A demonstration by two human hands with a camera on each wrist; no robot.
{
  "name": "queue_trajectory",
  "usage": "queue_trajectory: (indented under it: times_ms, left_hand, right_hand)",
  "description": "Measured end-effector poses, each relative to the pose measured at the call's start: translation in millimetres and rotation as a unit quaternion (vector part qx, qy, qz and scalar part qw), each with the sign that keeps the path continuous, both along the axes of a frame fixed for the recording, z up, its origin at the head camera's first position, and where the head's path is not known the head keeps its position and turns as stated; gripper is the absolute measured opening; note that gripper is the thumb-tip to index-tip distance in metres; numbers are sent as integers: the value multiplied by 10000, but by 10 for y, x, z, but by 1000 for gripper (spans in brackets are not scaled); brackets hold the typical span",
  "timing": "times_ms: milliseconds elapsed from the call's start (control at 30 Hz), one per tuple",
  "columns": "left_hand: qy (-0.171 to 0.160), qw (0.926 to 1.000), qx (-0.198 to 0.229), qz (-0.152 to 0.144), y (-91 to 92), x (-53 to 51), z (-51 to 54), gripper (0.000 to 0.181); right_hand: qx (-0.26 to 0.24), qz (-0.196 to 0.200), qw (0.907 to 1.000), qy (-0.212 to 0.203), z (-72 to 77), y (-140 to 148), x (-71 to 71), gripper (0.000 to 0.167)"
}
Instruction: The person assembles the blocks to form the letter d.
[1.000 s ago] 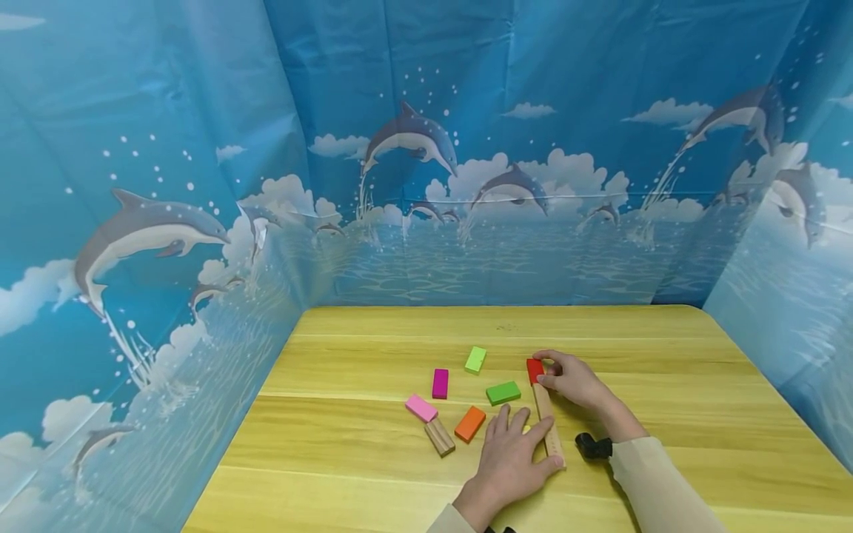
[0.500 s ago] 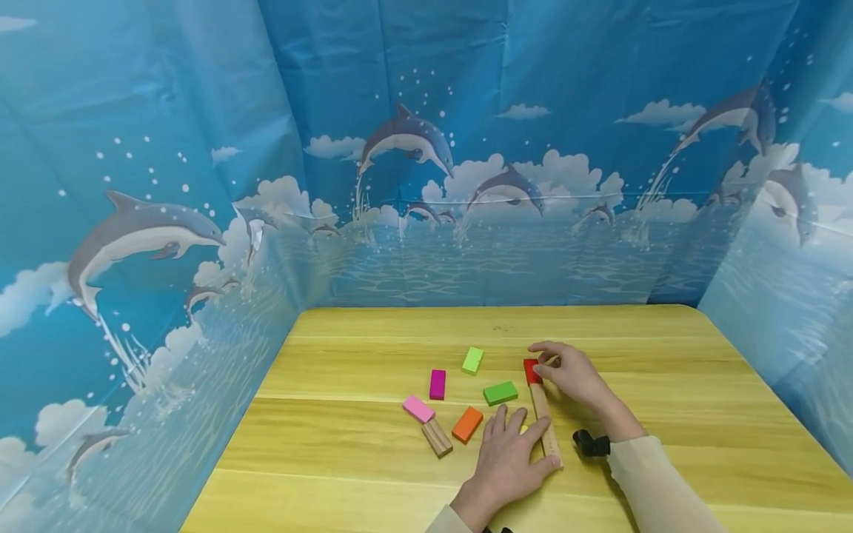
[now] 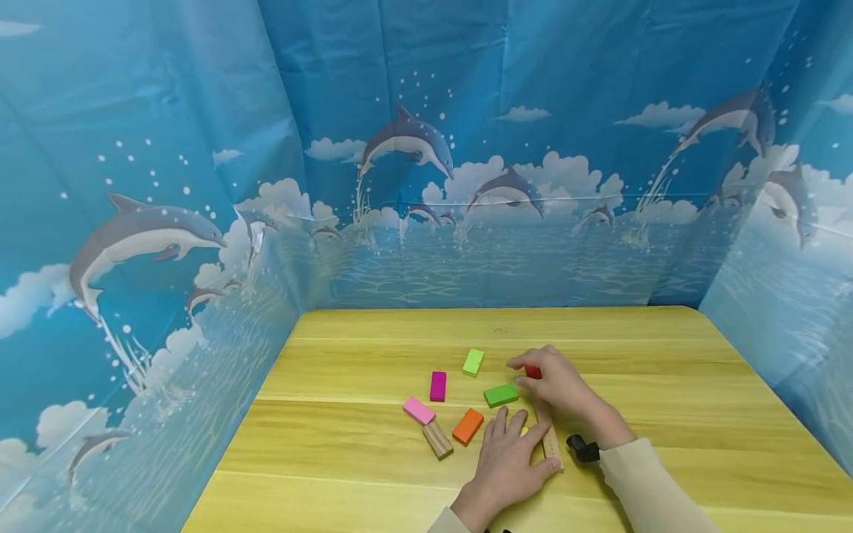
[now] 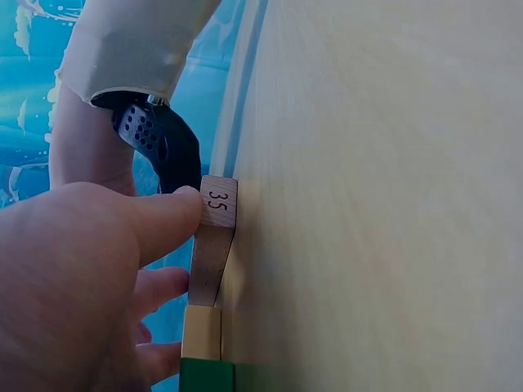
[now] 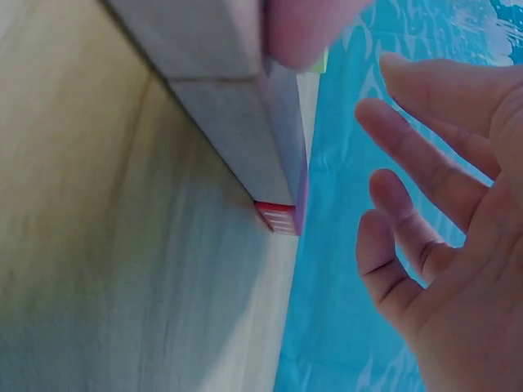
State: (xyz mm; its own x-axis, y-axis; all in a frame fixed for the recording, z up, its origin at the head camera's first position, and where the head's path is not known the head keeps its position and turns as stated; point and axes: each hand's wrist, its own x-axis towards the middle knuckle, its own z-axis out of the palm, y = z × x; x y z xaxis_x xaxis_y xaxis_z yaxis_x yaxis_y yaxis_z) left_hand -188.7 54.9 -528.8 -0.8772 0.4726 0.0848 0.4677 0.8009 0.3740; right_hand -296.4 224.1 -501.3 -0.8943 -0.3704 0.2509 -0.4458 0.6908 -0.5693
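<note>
A row of plain wooden blocks [image 3: 551, 446] lies on the table, a red block [image 3: 533, 371] at its far end. Spread over the near part of the row is my left hand [image 3: 508, 460]; in the left wrist view its thumb touches a wooden block [image 4: 218, 201] marked 35. A bit of yellow [image 3: 524, 430] shows between its fingers. Above the red block and the far part of the row hovers my right hand [image 3: 563, 383], partly covering them. The right wrist view shows its fingers [image 5: 425, 163] loosely bent, holding nothing, apart from the row.
Left of the row lie a green block [image 3: 500, 395], a lime block [image 3: 473, 362], a magenta block [image 3: 437, 386], a pink block [image 3: 419, 411], an orange block [image 3: 468, 427] and a grooved wooden piece [image 3: 437, 440]. A dolphin-print curtain [image 3: 466, 274] borders the table [image 3: 333, 459].
My right hand has let go of the red block and shifted left and slightly nearer, over the row. The left hand stays in place.
</note>
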Motion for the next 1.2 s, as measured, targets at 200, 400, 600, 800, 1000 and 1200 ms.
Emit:
queue_trajectory:
  times_ms: [200,400,600,800,1000,1200]
  left_hand:
    - [47,10000,-66,-14,-4,-1,-10,60]
    - [111,9999,-89,-25,-5,-7,-28,60]
    - [160,9998,-128,-37,-4,-6,-32,60]
    - [161,9998,-119,-51,-3,-2,-24,60]
    - [99,9999,-121,-58,0,0,-10,60]
    - [98,9999,-81,-53,1,-9,-19,60]
  right_hand:
    - [169,189,9996,-139,-20,-67,22,30]
    - [222,240,9989,-332,-16,-102,54,27]
    - [484,411,9980,-53,-38,-106,50,24]
    - [743,527,9957,182,-87,-105,25,22]
    - [750,514,9957,187,-107,-104,19,23]
    - [768,505,9955,212,-87,-114,20,26]
